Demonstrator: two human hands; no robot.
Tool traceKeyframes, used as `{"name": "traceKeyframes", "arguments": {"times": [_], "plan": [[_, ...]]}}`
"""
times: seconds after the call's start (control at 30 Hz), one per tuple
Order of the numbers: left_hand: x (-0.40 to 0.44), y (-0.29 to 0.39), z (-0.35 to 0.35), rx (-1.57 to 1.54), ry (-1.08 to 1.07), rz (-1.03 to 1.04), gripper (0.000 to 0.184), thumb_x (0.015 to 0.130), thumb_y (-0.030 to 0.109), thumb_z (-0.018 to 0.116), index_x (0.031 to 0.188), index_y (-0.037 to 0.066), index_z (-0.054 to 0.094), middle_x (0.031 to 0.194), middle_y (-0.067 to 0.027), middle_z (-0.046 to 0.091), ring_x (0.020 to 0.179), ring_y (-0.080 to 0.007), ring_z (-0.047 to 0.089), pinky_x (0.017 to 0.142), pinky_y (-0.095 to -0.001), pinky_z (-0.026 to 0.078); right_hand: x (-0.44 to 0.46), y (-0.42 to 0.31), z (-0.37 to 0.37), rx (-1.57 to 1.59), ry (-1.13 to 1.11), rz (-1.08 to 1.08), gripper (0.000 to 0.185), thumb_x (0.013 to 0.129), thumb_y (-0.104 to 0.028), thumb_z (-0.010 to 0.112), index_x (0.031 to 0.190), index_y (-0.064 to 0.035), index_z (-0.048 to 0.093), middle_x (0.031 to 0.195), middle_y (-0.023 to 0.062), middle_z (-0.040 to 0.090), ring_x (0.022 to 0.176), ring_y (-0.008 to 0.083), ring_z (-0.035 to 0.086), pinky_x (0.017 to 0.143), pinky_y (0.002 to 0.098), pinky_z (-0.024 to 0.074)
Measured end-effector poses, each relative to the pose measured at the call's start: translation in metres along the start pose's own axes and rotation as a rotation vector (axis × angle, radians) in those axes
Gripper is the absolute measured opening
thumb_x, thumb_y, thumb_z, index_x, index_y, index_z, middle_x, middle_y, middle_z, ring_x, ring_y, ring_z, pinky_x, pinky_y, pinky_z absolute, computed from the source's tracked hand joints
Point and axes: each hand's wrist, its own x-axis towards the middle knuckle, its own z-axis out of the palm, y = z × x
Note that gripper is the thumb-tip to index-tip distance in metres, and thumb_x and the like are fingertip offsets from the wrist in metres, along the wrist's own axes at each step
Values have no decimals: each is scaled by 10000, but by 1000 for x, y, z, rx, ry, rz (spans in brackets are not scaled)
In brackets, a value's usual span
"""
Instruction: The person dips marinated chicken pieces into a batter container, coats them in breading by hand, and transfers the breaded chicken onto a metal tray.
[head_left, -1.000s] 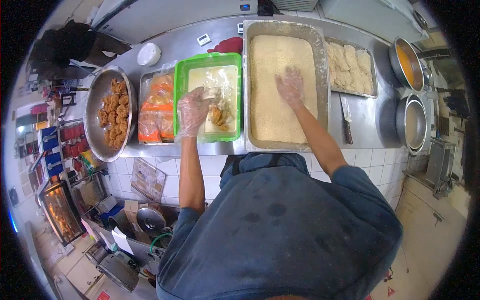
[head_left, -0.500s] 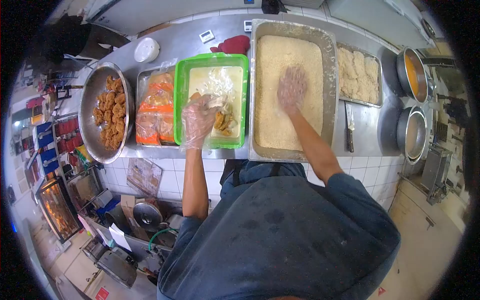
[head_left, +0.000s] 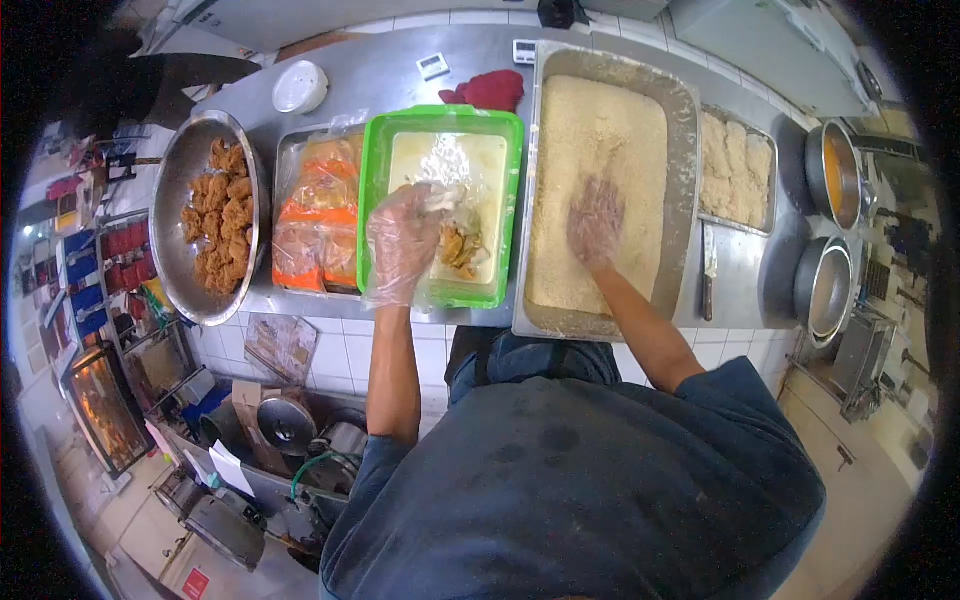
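My left hand point(head_left: 405, 235), in a clear plastic glove, is over the left part of a green tray point(head_left: 372, 160) of cream-coloured batter point(head_left: 415, 150). Its fingers are closed on a pale batter-coated piece of food point(head_left: 447, 198). Beside those fingers, several yellowish-brown pieces point(head_left: 460, 250) lie in the batter. My right hand point(head_left: 597, 220), gloved and crumb-dusted, lies palm down on the breadcrumbs point(head_left: 560, 130) in a deep metal pan point(head_left: 683, 140), fingers stretched out. Behind its fingertips the crumb surface is disturbed; whether anything lies under the palm is hidden.
Left of the tray are bagged orange-and-clear packs point(head_left: 318, 200) and a metal bowl point(head_left: 165, 250) of fried pieces point(head_left: 220, 215). To the right are a tray of breaded pieces point(head_left: 735, 165), a knife point(head_left: 709, 270) and metal bowls point(head_left: 828, 290). A red cloth point(head_left: 490, 90) lies behind.
My right hand has slid across the crumbs toward me, leaving a rough patch behind it. My left hand stays over the green tray with the pale piece. The whole view has shifted slightly.
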Motion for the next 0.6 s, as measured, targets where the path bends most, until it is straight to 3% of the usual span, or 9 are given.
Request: {"name": "traceKeyframes", "arguments": {"times": [0.03, 0.17, 0.27, 0.33, 0.6], "plan": [[1, -4, 4, -17, -7, -25, 319, 763, 69, 754, 1072, -4, 729, 1003, -185, 743, 925, -282, 724, 827, -358, 560, -20, 2, -3, -88, -80, 12, 634, 1033, -437, 364, 1557, -81, 325, 1609, 221, 267, 1495, 377, 232, 1230, 505, 100], [10, -19, 19, -128, -11, -52, 310, 771, 70, 746, 1072, -5, 728, 940, -175, 749, 876, -258, 734, 796, -337, 562, -19, -17, -17, -115, -37, 33, 661, 1018, -465, 391, 1551, -77, 336, 1588, 223, 311, 1487, 365, 253, 1233, 496, 101], [7, 3, 9, -107, 10, -116, 258, 763, 45, 694, 1016, 18, 738, 850, -196, 722, 764, -326, 710, 711, -395, 551, -52, -5, -10, -29, 1, 9, 657, 1007, -466, 422, 1548, -101, 352, 1576, 222, 335, 1480, 373, 263, 1228, 503, 112], [8, 2, 11, -149, 40, -130, 267, 761, 56, 722, 1024, 21, 743, 827, -198, 723, 737, -290, 710, 698, -379, 548, -35, 6, -4, 58, 102, -108, 639, 1004, -452, 440, 1546, -122, 364, 1566, 223, 349, 1476, 380, 268, 1225, 506, 129], [3, -27, 26, -343, 19, -312, 304, 752, 47, 789, 1041, -29, 732, 872, -176, 749, 732, -191, 688, 706, -317, 539, -47, 4, -22, -25, -131, -36, 716, 968, -484, 497, 1569, -142, 312, 1568, 219, 344, 1475, 388, 266, 1221, 503, 146]]}}
